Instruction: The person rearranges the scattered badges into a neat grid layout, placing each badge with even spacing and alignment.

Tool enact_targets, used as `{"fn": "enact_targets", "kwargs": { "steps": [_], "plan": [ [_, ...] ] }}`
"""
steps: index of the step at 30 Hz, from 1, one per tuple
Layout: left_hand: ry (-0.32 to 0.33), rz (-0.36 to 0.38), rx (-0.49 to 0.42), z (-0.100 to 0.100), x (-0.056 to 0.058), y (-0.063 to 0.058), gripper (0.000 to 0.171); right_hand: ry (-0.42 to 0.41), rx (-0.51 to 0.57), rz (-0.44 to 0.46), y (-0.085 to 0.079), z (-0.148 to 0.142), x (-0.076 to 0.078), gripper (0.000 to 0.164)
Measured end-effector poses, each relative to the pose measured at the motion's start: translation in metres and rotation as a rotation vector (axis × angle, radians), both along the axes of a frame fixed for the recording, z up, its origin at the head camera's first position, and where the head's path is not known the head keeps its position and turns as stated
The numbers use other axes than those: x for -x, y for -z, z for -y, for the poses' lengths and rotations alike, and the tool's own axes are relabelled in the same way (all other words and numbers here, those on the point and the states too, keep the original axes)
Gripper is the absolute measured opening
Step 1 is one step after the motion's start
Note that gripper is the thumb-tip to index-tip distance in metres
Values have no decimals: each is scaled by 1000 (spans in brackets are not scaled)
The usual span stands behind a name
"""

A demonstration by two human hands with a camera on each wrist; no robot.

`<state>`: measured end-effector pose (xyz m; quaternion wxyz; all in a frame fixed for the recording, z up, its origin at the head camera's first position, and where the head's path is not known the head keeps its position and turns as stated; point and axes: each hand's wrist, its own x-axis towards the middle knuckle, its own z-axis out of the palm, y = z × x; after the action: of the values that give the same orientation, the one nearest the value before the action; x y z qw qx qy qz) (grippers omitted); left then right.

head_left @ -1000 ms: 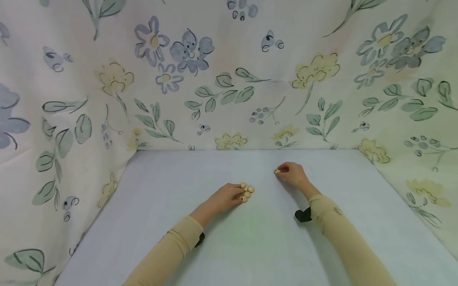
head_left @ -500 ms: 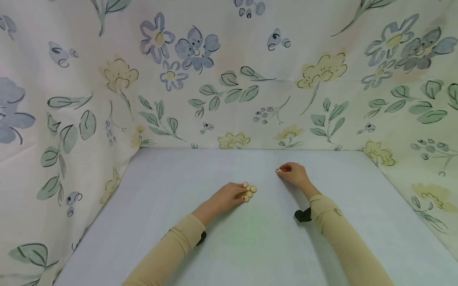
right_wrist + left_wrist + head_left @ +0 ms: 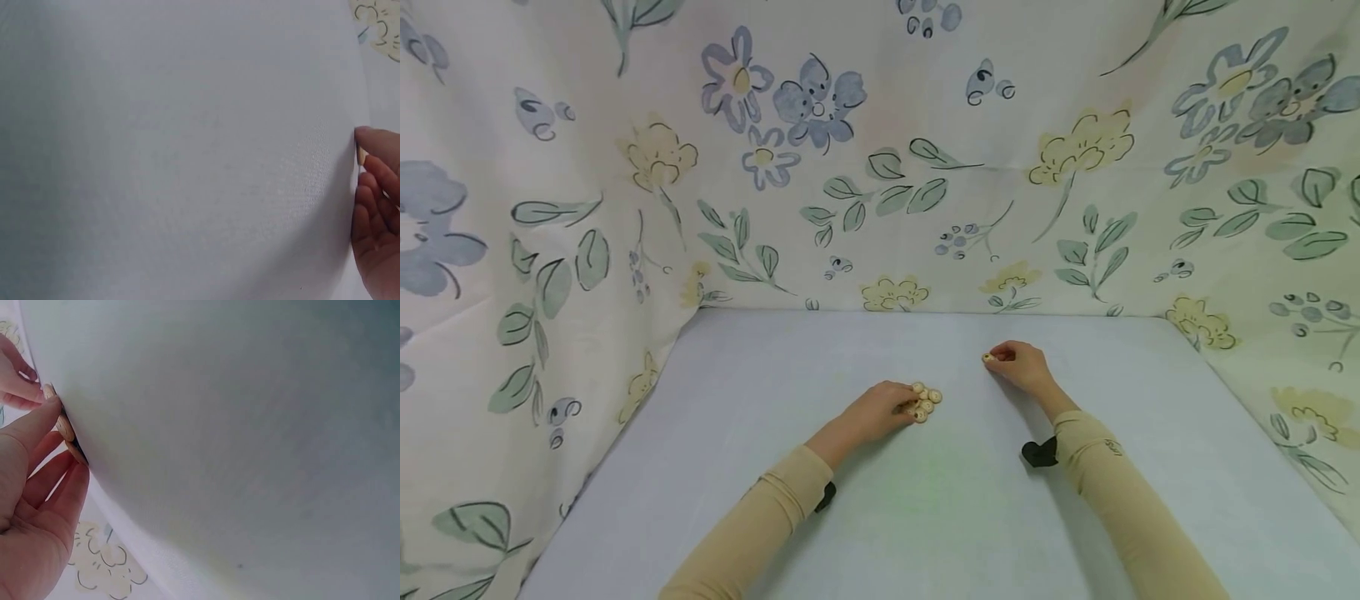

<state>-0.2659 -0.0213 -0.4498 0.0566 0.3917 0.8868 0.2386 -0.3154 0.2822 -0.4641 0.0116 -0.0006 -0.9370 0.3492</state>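
Observation:
Several small round wooden discs [image 3: 927, 406] with dark markings lie bunched together on the white table. My left hand [image 3: 877, 411] holds the bunch from its left side, thumb and fingers around the edge pieces. In the left wrist view, discs [image 3: 65, 428] show in a row between the thumb and fingertips. Farther back and to the right, my right hand [image 3: 1022, 365] pinches a single disc [image 3: 987, 357] at the tabletop. The right wrist view shows that disc's thin edge [image 3: 360, 155] between thumb and finger, the rest of it hidden.
The white tabletop [image 3: 925, 517] reaches back to a floral curtain [image 3: 880, 242], which also hangs along the left and right sides. Dark wrist-worn pieces [image 3: 1040, 453] show under both sleeves.
The head view has shifted slightly, so the scene sits a little farther right. Both hands keep their hold on the discs, with hardly any movement.

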Motion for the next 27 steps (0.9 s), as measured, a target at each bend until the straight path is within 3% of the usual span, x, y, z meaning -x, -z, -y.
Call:
{"fn": "enact_targets", "kwargs": {
  "steps": [13,27],
  "plan": [
    [-38,21,29,-1,-1,-1,35,-28,30,-44,-7,8,-12,32],
    [-80,27,10,2,-4,-2,33,-198,88,-82,-6,37,-35,28]
  ]
}}
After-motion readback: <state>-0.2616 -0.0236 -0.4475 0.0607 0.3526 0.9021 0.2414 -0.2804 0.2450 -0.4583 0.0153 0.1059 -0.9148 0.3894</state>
